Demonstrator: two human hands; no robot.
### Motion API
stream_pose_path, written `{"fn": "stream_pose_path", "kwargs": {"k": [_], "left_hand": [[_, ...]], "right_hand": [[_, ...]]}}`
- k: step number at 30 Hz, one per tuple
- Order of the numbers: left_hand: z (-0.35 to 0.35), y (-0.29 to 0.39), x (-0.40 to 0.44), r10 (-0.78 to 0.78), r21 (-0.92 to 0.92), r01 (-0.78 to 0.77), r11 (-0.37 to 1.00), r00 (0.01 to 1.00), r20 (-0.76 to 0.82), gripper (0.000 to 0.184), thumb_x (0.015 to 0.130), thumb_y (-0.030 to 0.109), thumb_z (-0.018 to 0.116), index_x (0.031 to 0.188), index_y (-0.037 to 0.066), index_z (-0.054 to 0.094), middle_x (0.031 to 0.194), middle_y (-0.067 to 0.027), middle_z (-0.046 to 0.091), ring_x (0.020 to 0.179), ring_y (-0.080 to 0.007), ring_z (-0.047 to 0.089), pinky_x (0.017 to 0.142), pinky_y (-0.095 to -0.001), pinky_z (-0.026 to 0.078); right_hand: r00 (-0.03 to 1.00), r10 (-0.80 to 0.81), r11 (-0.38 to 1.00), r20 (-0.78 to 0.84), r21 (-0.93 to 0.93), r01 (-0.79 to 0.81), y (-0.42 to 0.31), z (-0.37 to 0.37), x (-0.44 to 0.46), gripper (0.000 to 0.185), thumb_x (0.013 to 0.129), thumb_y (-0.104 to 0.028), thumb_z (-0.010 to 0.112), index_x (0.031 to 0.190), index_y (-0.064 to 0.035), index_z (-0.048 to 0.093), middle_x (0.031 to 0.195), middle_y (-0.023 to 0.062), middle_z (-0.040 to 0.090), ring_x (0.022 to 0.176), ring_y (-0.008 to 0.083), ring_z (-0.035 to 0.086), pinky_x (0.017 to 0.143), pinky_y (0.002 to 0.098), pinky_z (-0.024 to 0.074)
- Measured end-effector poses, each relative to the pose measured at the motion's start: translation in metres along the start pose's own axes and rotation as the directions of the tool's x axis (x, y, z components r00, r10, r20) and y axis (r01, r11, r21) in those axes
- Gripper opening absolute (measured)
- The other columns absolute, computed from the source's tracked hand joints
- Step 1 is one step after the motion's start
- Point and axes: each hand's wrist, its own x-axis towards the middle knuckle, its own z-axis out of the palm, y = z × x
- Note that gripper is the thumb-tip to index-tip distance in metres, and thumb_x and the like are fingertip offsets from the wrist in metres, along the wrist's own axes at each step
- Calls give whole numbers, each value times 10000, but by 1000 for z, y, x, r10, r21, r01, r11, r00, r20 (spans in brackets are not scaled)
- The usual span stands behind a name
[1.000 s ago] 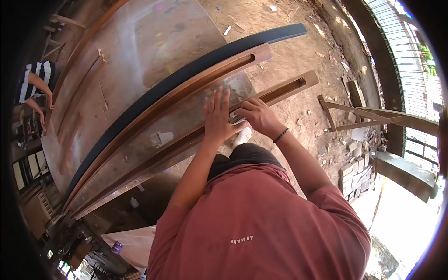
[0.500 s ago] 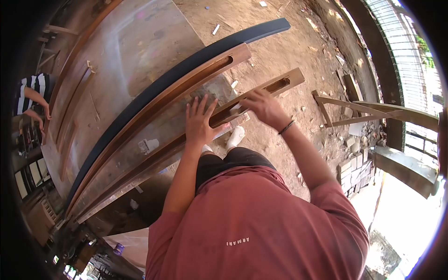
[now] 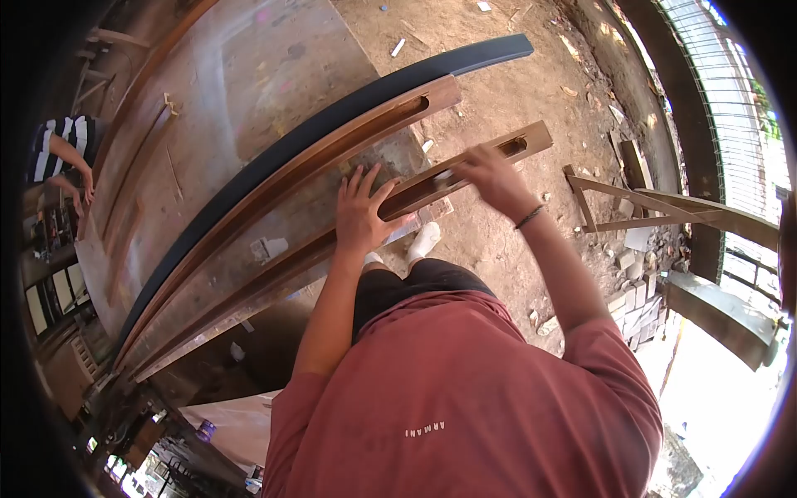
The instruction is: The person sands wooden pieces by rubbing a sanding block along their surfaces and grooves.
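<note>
My left hand (image 3: pixel 360 214) lies with spread fingers across the nearest grooved wooden piece (image 3: pixel 415 192), pressing on it and holding nothing. Farther along the same piece, my right hand (image 3: pixel 491 178) is closed over the groove, somewhat blurred. A small pale thing shows at its fingertips, too smeared to identify. This wooden piece is long, with a slot near its right end. Beside it lies a second grooved brown piece (image 3: pixel 365 129), and along that a dark curved piece (image 3: pixel 332 111). All three rest on a stained work table (image 3: pixel 290 62).
At the far left, a person in a striped shirt (image 3: pixel 76 133) has both hands at the table's edge. A wooden trestle frame (image 3: pixel 639 199) stands on the dirt floor at the right, near stacked blocks (image 3: pixel 635 307). Thin wooden strips (image 3: pixel 137 170) lie on the table's left part.
My right hand has moved right along the groove, away from my left hand. My left hand has shifted slightly left and stays on the wood. The view has shifted a little.
</note>
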Motion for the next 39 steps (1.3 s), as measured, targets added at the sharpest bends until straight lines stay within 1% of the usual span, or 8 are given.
{"fn": "stream_pose_path", "kwargs": {"k": [6,8,9,13,16,21,29,39], "left_hand": [[-4,1,3,-15,-2,15,1000,1000,1,778,759,580,928,1432,239,741,1660,-112,533,1548,-437,454,1266,-656,344],[-4,1,3,-9,-10,9,1000,1000,1,772,761,582,928,1427,237,745,1661,-112,532,1547,-439,455,1266,-658,342],[-4,2,3,-8,-16,9,1000,1000,5,766,762,583,928,1421,234,750,1662,-112,531,1546,-440,455,1267,-660,340],[-1,-2,1,0,-19,1,1000,1000,19,757,765,586,926,1410,227,756,1659,-111,534,1541,-441,460,1263,-665,340],[1,1,2,6,-18,-6,1000,1000,-8,760,763,584,928,1408,221,756,1655,-110,539,1542,-441,458,1260,-667,341],[-1,0,3,15,-15,-15,1000,1000,-4,752,767,590,922,1393,209,758,1650,-115,543,1543,-444,457,1258,-668,343],[0,0,3,26,10,-26,1000,1000,-16,753,783,618,900,1387,193,755,1645,-132,544,1535,-454,464,1244,-673,359],[-1,2,4,32,32,-31,999,999,-29,737,795,627,899,1367,184,760,1648,-128,546,1530,-463,474,1230,-678,368]], "right_hand": [[999,3,1000,39,28,-4,-7,-2,5,295,937,-45,671,1198,-135,774,1110,95,658,1133,299,633,1010,451,549],[989,-133,991,-62,4,134,-52,23,16,309,948,-50,647,1212,-147,775,1150,94,660,1189,309,632,1041,472,549],[995,-83,996,63,48,80,-65,10,21,338,947,-42,647,1239,-151,778,1226,98,679,1225,318,630,1067,480,548],[996,39,999,-75,-22,-41,26,10,-13,327,956,-64,662,1248,-154,778,1183,78,671,1185,290,632,1057,463,552],[999,29,999,21,-31,-28,25,-20,-10,318,951,-58,662,1231,-151,779,1141,79,658,1164,299,625,1033,461,552],[995,-94,995,-12,26,95,-46,5,13,313,938,-42,678,1212,-160,773,1140,79,650,1172,291,616,1053,438,542],[975,92,992,-201,-65,-107,50,-63,-26,209,976,-95,722,1170,-121,795,1071,63,691,1079,286,655,1024,441,539],[996,75,984,-39,-160,-81,62,-53,-14,205,1010,-89,683,1183,-142,781,1102,27,715,1122,252,649,1079,404,525]]}}
